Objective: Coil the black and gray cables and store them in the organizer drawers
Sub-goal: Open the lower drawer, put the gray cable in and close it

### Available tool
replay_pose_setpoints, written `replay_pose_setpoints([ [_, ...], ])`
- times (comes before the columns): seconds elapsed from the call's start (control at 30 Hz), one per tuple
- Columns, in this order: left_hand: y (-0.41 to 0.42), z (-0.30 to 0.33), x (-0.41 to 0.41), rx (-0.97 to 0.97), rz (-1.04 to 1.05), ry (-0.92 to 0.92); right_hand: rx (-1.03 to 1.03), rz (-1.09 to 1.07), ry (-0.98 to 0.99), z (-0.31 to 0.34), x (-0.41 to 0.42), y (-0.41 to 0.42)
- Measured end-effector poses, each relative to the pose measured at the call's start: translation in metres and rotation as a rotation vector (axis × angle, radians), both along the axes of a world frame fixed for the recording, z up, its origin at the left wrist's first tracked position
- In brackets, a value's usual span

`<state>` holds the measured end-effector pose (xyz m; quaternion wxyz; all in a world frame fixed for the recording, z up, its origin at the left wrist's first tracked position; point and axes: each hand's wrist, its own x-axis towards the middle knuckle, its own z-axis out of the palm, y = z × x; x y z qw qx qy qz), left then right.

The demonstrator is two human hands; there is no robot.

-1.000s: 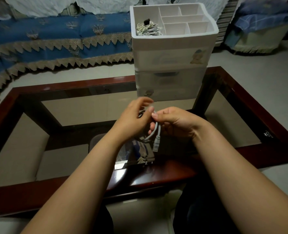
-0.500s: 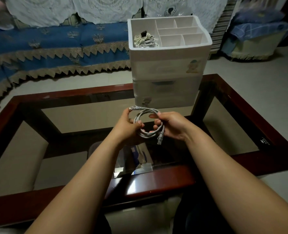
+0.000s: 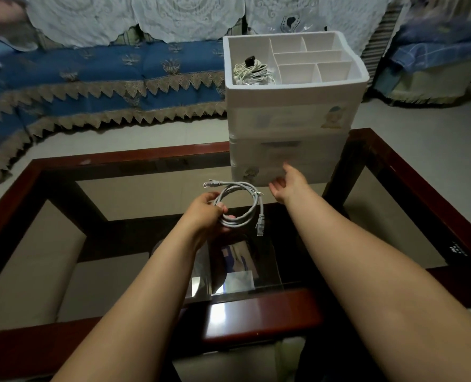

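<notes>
A blue sofa cover (image 3: 96, 70) is lying behind the glass tabletop (image 3: 146, 188). The left hand (image 3: 205, 213) is pinching the coiled gray cable (image 3: 240, 202) above the glass, one plug dangling at the coil's right. The right hand (image 3: 288, 184) is reaching with fingers spread, just before the lowest drawer (image 3: 311, 172) of the white organizer (image 3: 292, 114), whose top tray is holding a whitish cable bundle (image 3: 252, 71).
</notes>
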<state>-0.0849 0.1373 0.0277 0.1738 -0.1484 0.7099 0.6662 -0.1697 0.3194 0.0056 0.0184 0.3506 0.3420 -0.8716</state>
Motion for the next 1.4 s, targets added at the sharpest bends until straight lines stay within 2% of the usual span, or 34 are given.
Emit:
replay_pose_setpoints([
  [0.17,-0.003,0.002,-0.001,0.041,0.021,-0.008,0.019,0.003,-0.054,-0.007,0.001,0.004],
  [0.27,-0.003,0.003,-0.002,0.057,0.052,-0.003,0.101,0.056,-0.13,-0.009,0.01,0.004],
  [0.47,-0.004,0.003,-0.004,0.061,0.106,0.027,0.298,0.181,-0.155,-0.001,0.041,0.011],
  [0.5,-0.004,0.002,-0.005,0.07,0.114,0.026,0.387,0.173,-0.16,0.0,0.045,0.012],
  [0.53,-0.003,0.002,-0.005,0.079,0.115,0.022,0.567,0.138,-0.148,0.001,0.047,0.016],
  [0.63,-0.002,0.002,-0.003,0.102,0.115,0.005,1.474,0.09,0.038,0.006,0.048,0.025],
  [0.67,-0.001,0.002,-0.003,0.106,0.114,0.003,1.689,0.138,0.094,0.007,0.044,0.028],
  [0.73,-0.001,0.003,-0.002,0.11,0.115,-0.001,1.875,0.348,0.058,0.013,0.032,0.034],
  [0.83,-0.002,0.003,-0.002,0.108,0.114,-0.002,1.967,0.639,-0.077,0.022,0.015,0.042],
  [0.93,-0.003,0.003,-0.003,0.1,0.111,-0.004,2.05,0.761,-0.136,0.028,0.005,0.045],
  [1.0,-0.002,0.003,-0.003,0.099,0.109,-0.005,2.036,0.825,-0.162,0.033,0.002,0.046],
  [1.1,0.001,0.002,-0.003,0.113,0.118,-0.015,1.89,0.982,-0.216,0.041,0.003,0.048],
  [1.2,0.002,0.002,-0.002,0.133,0.114,-0.015,1.44,1.114,-0.256,0.045,0.011,0.052],
  [1.23,0.003,0.002,-0.001,0.141,0.112,-0.015,1.369,1.165,-0.255,0.047,0.014,0.053],
  [1.33,0.008,0.006,-0.001,0.181,0.113,-0.011,1.416,1.232,-0.176,0.052,0.022,0.057],
  [1.4,0.015,0.012,-0.004,0.192,0.114,-0.008,1.495,1.084,-0.034,0.052,0.026,0.058],
])
